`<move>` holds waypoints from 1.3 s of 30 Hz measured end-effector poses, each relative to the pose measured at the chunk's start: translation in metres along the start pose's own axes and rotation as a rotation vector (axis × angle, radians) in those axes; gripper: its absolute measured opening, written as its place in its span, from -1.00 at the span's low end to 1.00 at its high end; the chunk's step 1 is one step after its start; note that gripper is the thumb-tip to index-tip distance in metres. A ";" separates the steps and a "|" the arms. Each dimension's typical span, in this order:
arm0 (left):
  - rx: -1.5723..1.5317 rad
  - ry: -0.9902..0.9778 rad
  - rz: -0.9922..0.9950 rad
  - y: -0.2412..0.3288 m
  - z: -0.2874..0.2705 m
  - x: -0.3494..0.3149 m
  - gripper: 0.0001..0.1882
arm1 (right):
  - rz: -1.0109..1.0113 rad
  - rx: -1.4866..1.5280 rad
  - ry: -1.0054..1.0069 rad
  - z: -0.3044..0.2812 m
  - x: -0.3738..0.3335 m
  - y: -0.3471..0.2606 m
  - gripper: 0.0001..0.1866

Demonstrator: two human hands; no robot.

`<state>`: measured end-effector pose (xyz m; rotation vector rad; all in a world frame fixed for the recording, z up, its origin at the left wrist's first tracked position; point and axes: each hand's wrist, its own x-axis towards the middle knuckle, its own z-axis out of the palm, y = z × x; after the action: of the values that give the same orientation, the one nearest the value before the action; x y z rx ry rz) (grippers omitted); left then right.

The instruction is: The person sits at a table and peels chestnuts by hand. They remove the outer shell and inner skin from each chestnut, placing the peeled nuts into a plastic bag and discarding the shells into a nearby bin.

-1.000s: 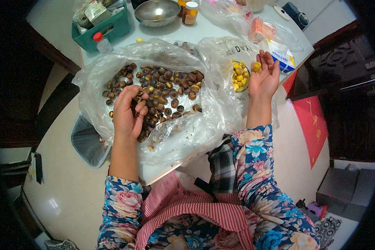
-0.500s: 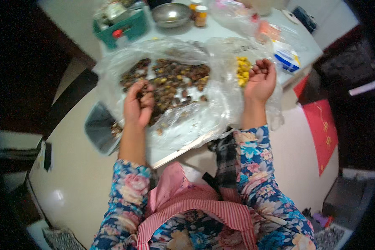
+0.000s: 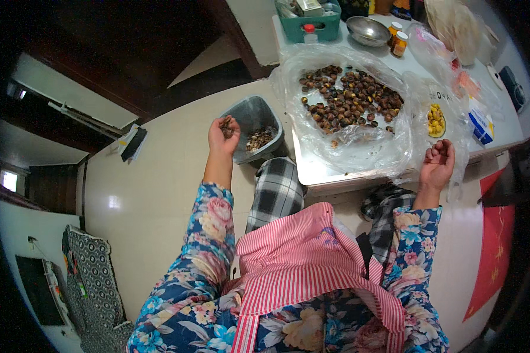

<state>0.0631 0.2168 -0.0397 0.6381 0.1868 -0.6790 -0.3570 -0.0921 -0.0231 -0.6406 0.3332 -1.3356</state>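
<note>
**White table [image 3: 315, 166] over pale tiles [image 3: 153, 176], left hand [image 3: 224, 135] at the grey bin [image 3: 260, 113]**

A crumpled clear bag [image 3: 388, 154] spreads under the brown chestnuts [image 3: 350, 97], its bunched folds rising between them and the peeled yellow chestnuts [image 3: 436, 119] at right. A steel bowl [image 3: 368, 30] and green basket [image 3: 312, 28] stand behind. Dark print marks the plastic; the blue-and-white packet [image 3: 481, 125] carries lettering too. My left hand, above the brown chestnuts a second ago, is now beside the bin's rim, fingers curled around shell pieces [image 3: 227, 125]. My right hand [image 3: 437, 163] is half-curled near the yellow ones; I cannot tell whether it holds anything.
</note>
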 end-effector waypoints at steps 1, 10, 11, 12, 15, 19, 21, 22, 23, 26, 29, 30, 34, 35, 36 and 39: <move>0.086 0.084 0.065 0.007 -0.003 0.003 -0.73 | 0.019 0.010 0.004 -0.001 -0.001 0.001 -0.79; 0.379 0.100 0.187 0.030 0.001 0.015 -0.43 | 0.065 -0.002 0.167 0.002 -0.015 0.003 -0.82; 0.285 0.031 0.178 0.025 0.000 0.009 -0.51 | 0.064 -0.033 0.139 0.003 -0.017 0.003 -0.82; 0.204 0.046 0.174 0.015 0.003 0.003 -0.58 | 0.060 -0.055 0.103 0.006 -0.018 0.003 -0.82; 0.465 -0.012 0.301 -0.027 0.025 -0.017 -0.71 | 0.073 -0.090 -0.027 0.018 -0.021 0.005 -0.84; 0.701 -0.124 0.439 -0.077 0.074 -0.042 -0.72 | 0.142 -0.295 -0.183 0.045 -0.025 0.011 -0.87; 0.784 -0.252 0.500 -0.100 0.097 -0.052 -0.75 | 0.151 -0.462 -0.216 0.060 -0.024 0.018 -0.87; 0.855 -0.309 0.518 -0.110 0.107 -0.057 -0.77 | 0.154 -0.574 -0.221 0.067 -0.024 0.022 -0.87; 0.902 -0.402 0.544 -0.121 0.117 -0.059 -0.80 | 0.110 -0.641 -0.304 0.073 -0.022 0.026 -0.87; 1.200 -0.477 0.668 -0.143 0.130 -0.065 -0.86 | 0.022 -0.897 -0.444 0.085 -0.020 0.039 -0.84; 1.327 -0.563 0.677 -0.160 0.132 -0.062 -0.86 | -0.198 -1.134 -0.680 0.086 -0.017 0.048 -0.80; 1.381 -0.587 0.789 -0.166 0.130 -0.060 -0.85 | -0.307 -1.235 -0.770 0.084 -0.016 0.050 -0.75; 1.628 -0.633 0.984 -0.172 0.118 -0.057 -0.81 | -0.415 -1.303 -0.980 0.077 -0.018 0.056 -0.69; 1.632 -0.663 0.991 -0.172 0.117 -0.057 -0.80 | -0.400 -1.300 -0.992 0.076 -0.018 0.057 -0.73; 1.635 -0.694 0.999 -0.172 0.116 -0.056 -0.78 | -0.385 -1.298 -1.005 0.075 -0.020 0.057 -0.76; 1.666 -0.746 1.012 -0.171 0.118 -0.052 -0.74 | -0.290 -1.341 -1.044 0.073 -0.020 0.054 -0.82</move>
<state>-0.0909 0.0703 -0.0104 1.7830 -1.4763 0.1297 -0.2773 -0.0501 -0.0013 -2.4375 0.2267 -0.7030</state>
